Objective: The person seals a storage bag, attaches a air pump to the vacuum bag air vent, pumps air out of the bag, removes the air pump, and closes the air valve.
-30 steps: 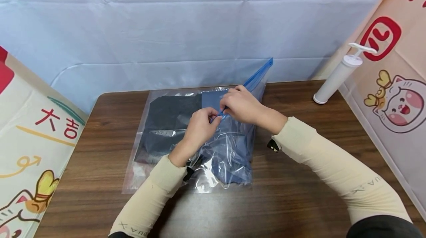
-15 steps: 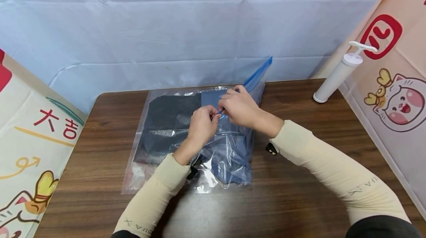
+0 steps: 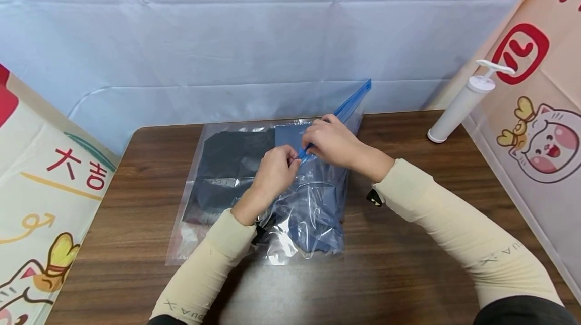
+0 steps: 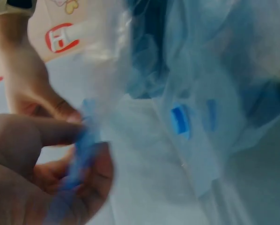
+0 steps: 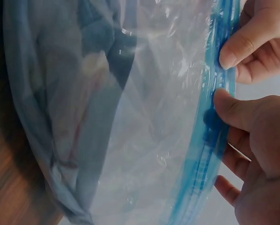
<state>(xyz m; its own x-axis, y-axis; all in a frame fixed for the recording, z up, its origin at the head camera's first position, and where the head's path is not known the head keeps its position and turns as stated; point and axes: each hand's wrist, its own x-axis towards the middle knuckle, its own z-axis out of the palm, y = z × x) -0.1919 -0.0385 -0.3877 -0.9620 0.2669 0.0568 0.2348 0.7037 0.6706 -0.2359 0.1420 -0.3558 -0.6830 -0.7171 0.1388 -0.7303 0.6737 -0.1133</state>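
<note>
A clear vacuum storage bag [image 3: 277, 257] with a blue zip strip [image 3: 355, 99] lies across the table, its zip end raised at the right. Inside it are a dark folded garment [image 3: 236, 153] and blue folded clothing [image 3: 315, 229]. My left hand [image 3: 274, 171] pinches the strip between thumb and fingers around its middle. Just beyond, my right hand [image 3: 330, 141] also pinches the strip, thumb on the near side, as the right wrist view shows. A short length of blue strip [image 5: 219, 77] shows between the two thumbs. The left wrist view is blurred around the left fingertips [image 4: 102, 164].
A white hand pump [image 3: 458, 108] with a T-shaped handle stands at the table's back right. The brown wooden table [image 3: 408, 254] meets a pale cloth backdrop [image 3: 227, 42] at the back. Printed cloth panels border the left and right sides.
Both hands shift slightly along the strip, and a little more blue shows between them than half a second ago. The bag body and the pump stay in place.
</note>
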